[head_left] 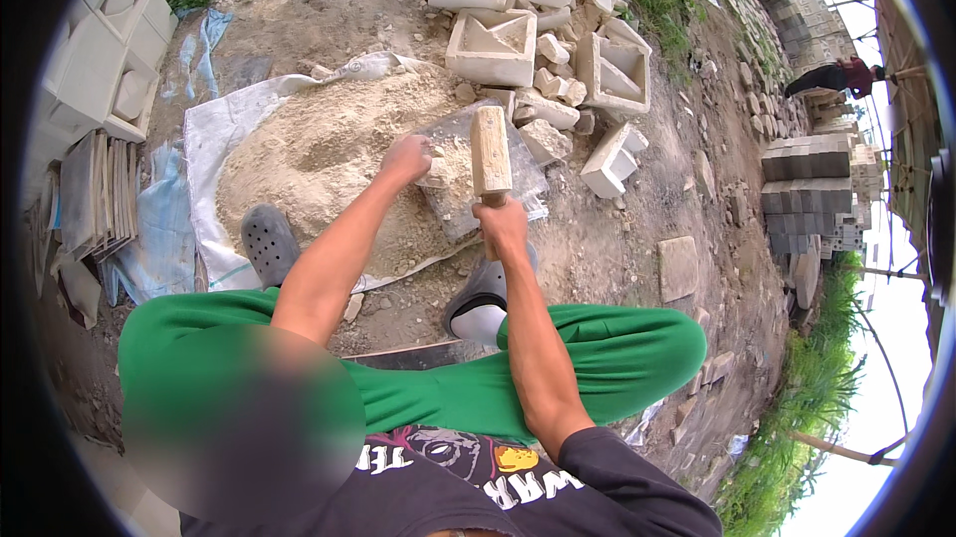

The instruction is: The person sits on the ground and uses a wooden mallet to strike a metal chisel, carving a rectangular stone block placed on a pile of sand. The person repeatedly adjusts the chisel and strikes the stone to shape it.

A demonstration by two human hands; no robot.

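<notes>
My right hand (501,226) is closed around the handle of a wooden mallet (490,150), its pale, worn block head held upright over a grey slab (460,220). To the left, my left hand (406,159) has its fingers bent around the edge of a pale stone lump (435,174) that sits on the slab. Dust and crumbs surround the lump. A broad heap of sandy rubble powder (299,143) lies on a white woven sack (206,153) beyond my left forearm.
Pale carved block frames (491,47) and broken stone pieces (548,111) crowd the ground ahead. White blocks (115,39) and thin panels (98,193) stand at left. My grey clogs (269,243) flank the sack's near edge. At far right are stacked grey blocks (807,188) and a person (836,77).
</notes>
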